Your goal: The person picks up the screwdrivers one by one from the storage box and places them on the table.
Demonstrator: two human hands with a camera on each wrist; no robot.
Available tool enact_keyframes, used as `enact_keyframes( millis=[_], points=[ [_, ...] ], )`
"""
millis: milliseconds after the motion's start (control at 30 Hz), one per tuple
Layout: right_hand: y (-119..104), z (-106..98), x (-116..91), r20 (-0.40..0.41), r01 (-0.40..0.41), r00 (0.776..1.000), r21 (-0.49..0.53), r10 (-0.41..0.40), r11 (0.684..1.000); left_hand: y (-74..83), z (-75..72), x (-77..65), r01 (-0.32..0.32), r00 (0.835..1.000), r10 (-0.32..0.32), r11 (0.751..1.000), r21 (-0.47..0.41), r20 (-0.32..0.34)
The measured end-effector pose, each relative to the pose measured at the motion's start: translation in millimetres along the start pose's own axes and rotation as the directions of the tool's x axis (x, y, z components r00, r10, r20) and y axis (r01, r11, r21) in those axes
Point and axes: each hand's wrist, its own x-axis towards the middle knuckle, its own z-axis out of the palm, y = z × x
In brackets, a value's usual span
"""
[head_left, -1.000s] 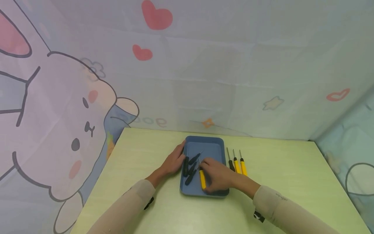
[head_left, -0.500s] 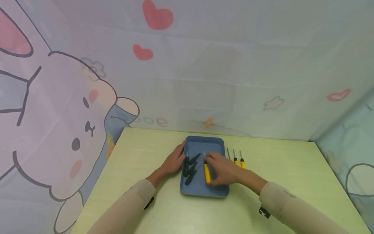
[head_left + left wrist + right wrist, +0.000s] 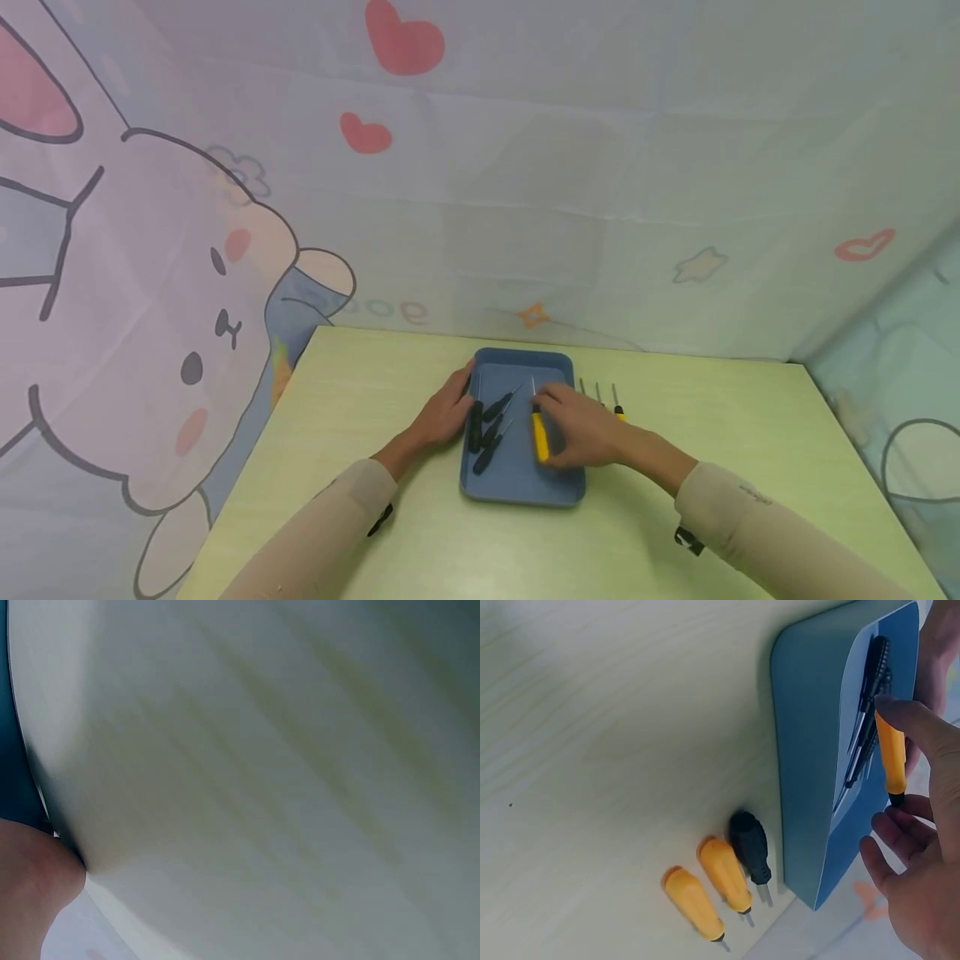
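In the head view, a blue tray holds several dark-handled screwdrivers on its left side. My left hand rests against the tray's left wall with its fingers extended along the side. In the left wrist view only a bit of that hand shows by the tray wall. My right hand holds a yellow-handled screwdriver over the tray's right half, shaft pointing away. The right wrist view shows thumb and fingers pinching the handle near its two ends.
Right of the tray lie a black screwdriver and two yellow-handled screwdrivers, side by side on the pale table. A printed cloth hangs behind the table.
My right hand has carried the yellow-handled screwdriver to the right and slightly away, off from the dark ones. The left hand stays at the tray's side.
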Motion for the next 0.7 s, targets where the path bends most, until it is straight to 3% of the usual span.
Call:
enact_keyframes(
  millis=[700],
  points=[
    [22.7, -14.4, -13.7, -0.013, -0.058, 0.998, -0.023, 0.058, 0.998, 2.3, -2.6, -1.1, 0.017, 1.0, -0.018, 1.0, 0.019, 0.021]
  ],
)
